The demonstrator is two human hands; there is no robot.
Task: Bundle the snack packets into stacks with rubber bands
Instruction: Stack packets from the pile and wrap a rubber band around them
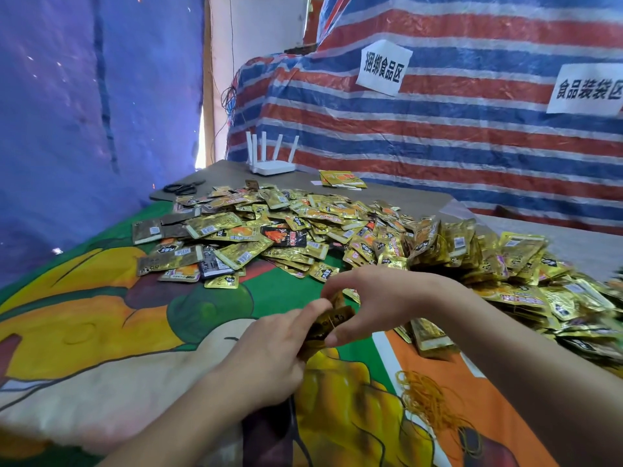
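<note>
I have both hands on a small stack of gold snack packets (332, 320) in the middle of the view, just above the cartoon-printed cloth (101, 318) that covers the bench. My left hand (269, 348) curls round the stack's near end, and my right hand (367, 301) pinches its far end between thumb and fingers, so each grip is closed on the stack. I judge the foil packets to be light, thin and slick; they will likely fan out or slide unless squeezed flat across their faces, so holding near both short ends and leaving the middle free for a band seems best. The loose rubber bands (435, 409) lie in a tangle on the cloth near my right forearm. The main heap of packets (269, 227) spreads beyond my hands, and bundled stacks (472, 251) pile up to the right. My fingers hide most of the held stack, so I cannot count its packets or tell whether a band is already on it. The right-hand pile is cut off by the picture's edge.
</note>
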